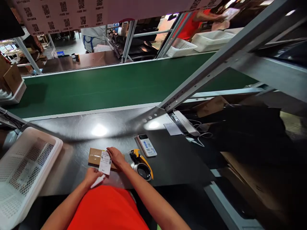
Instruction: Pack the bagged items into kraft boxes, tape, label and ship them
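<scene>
A small flat brown cardboard box (94, 157) with a strip of shiny tape lies on the metal table in front of me. A white printed shipping label (105, 164) lies across it, its lower end reaching past the near edge. My right hand (116, 157) rests over the right part of the box, fingers closed at the label's upper right edge. Near the front of the table, my left hand (92, 177) pinches a narrow white paper strip (98, 181) just below the label. To the right of my right hand lies a yellow-and-black tape dispenser (142, 163).
A phone-like device (146, 145) lies behind the dispenser. At left stands a white perforated basket (51, 166). A green conveyor belt (115, 83) runs behind the metal table (76, 134). A slanted metal post (199, 76) rises at right, near a power strip (186, 123).
</scene>
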A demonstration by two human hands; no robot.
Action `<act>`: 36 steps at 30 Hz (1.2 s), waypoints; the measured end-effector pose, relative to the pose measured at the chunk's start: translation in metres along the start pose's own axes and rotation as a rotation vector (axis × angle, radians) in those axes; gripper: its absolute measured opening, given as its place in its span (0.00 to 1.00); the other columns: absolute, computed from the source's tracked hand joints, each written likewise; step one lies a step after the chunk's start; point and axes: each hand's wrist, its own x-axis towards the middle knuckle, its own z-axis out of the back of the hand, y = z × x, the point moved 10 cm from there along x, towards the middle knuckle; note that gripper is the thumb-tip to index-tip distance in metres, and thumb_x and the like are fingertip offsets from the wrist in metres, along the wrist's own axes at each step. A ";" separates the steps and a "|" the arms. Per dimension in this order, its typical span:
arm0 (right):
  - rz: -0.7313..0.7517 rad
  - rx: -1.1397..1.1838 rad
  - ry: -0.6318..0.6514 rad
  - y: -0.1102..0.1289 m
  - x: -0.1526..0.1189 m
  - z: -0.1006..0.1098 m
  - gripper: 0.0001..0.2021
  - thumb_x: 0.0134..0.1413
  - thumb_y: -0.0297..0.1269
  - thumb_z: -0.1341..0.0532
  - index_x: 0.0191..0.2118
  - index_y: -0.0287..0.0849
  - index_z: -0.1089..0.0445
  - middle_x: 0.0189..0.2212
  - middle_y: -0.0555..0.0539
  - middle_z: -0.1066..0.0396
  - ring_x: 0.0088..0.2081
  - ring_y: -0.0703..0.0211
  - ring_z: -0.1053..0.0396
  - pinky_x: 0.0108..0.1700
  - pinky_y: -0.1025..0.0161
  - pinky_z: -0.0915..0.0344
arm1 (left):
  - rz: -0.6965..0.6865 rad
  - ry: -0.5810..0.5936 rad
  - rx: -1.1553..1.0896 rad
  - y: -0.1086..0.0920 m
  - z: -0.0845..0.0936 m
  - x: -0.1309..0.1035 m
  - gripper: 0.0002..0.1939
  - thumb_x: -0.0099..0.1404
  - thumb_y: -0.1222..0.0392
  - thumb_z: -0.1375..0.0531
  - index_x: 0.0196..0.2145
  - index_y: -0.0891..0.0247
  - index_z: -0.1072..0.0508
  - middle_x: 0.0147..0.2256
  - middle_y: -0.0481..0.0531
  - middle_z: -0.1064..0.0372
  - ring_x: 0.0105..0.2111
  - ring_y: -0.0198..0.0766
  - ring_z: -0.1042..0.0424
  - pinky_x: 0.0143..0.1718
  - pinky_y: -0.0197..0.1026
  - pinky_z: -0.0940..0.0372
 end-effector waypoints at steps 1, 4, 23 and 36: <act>0.024 -0.004 -0.003 0.003 0.001 0.000 0.17 0.73 0.33 0.47 0.56 0.38 0.24 0.48 0.36 0.20 0.51 0.49 0.23 0.55 0.54 0.29 | -0.010 0.000 0.039 0.001 0.004 -0.004 0.07 0.56 0.60 0.30 0.29 0.68 0.20 0.26 0.54 0.24 0.28 0.44 0.26 0.31 0.40 0.38; 0.130 -0.010 0.005 0.022 0.003 -0.003 0.16 0.71 0.31 0.45 0.57 0.40 0.24 0.53 0.37 0.22 0.55 0.49 0.25 0.60 0.50 0.31 | -0.081 -0.077 0.157 -0.003 0.029 -0.020 0.08 0.61 0.63 0.34 0.39 0.67 0.18 0.33 0.56 0.21 0.38 0.47 0.22 0.38 0.41 0.33; 0.009 -0.202 0.051 0.026 -0.037 -0.006 0.29 0.72 0.42 0.46 0.74 0.40 0.42 0.74 0.36 0.50 0.76 0.36 0.55 0.74 0.27 0.59 | -0.397 -0.069 1.046 -0.078 0.041 0.005 0.33 0.68 0.70 0.44 0.69 0.56 0.33 0.76 0.65 0.60 0.47 0.60 0.19 0.48 0.56 0.25; 0.088 -0.301 0.202 0.034 -0.049 -0.016 0.39 0.69 0.59 0.43 0.76 0.41 0.46 0.75 0.34 0.53 0.76 0.34 0.54 0.74 0.30 0.55 | -0.451 0.031 1.041 -0.098 0.046 0.012 0.28 0.61 0.70 0.37 0.59 0.58 0.28 0.76 0.67 0.56 0.48 0.62 0.20 0.51 0.59 0.28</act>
